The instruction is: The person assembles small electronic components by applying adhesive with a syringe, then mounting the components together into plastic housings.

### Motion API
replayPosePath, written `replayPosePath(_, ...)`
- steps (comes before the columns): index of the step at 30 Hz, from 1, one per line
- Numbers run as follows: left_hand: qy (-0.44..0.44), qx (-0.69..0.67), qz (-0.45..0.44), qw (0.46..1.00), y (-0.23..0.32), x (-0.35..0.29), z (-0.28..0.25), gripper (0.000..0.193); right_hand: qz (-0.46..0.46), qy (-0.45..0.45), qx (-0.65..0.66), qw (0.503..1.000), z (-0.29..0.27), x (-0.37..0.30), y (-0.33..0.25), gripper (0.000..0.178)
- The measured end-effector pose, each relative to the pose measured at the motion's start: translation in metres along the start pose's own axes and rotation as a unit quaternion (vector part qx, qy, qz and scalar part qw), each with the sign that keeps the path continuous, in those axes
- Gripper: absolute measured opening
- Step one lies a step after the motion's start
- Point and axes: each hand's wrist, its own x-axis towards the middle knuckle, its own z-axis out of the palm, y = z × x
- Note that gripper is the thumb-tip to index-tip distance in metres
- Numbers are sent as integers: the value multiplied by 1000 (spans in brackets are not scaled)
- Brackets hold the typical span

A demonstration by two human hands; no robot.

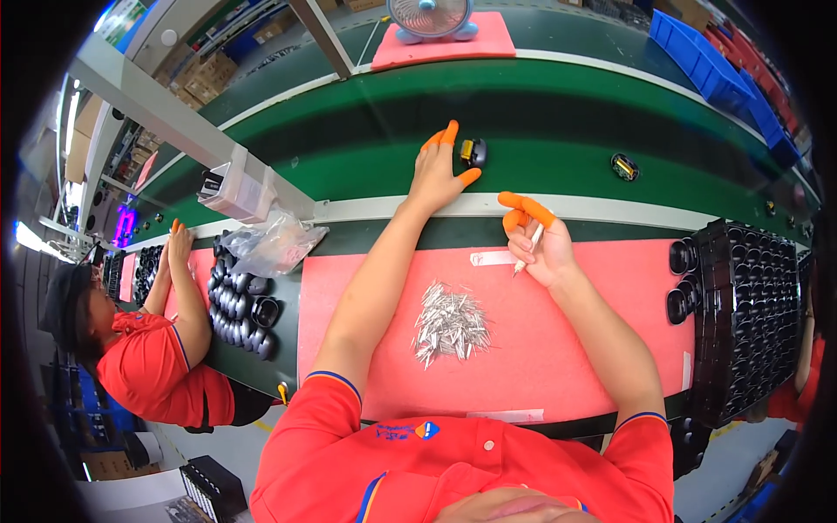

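My left hand (436,177) reaches over the green conveyor belt (549,157), its fingers stretched out and apart, with orange finger cots on several of them. Beside the fingertips sits a small rounded black housing with a yellow part (473,153); I cannot tell whether they touch it. My right hand (542,246), also in orange finger cots, is closed round a slim white pen-like tool (528,250) whose tip points down over the pink mat (575,349). A heap of thin silvery-white slivers (450,323) lies on the mat between my forearms.
Another black housing (624,166) sits farther right on the belt. Stacked black trays (750,314) stand at the right, black shells (240,305) at the left beside a plastic bag (277,242). A co-worker (157,349) works at left. A fan (429,16) stands beyond the belt.
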Motion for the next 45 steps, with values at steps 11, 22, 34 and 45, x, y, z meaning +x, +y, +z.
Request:
replayPosePath(11, -327, -535, -8, 779, 76, -54, -41, 41, 260, -95, -385, 880, 51, -6, -5, 17)
replayPosePath(22, -364, -629, -3, 686, 43, -69, -29, 45, 229, -196, -459, 835, 43, 15, 17, 22)
replayPosePath(34, -398, -618, -30, 677, 49, -68, -37, 46, 184, -186, -497, 827, 46, 12, 19, 26)
replayPosePath(45, -416, -620, -72, 662, 53, -67, -45, 49, 176, -198, -498, 826, 44, 13, 19, 27)
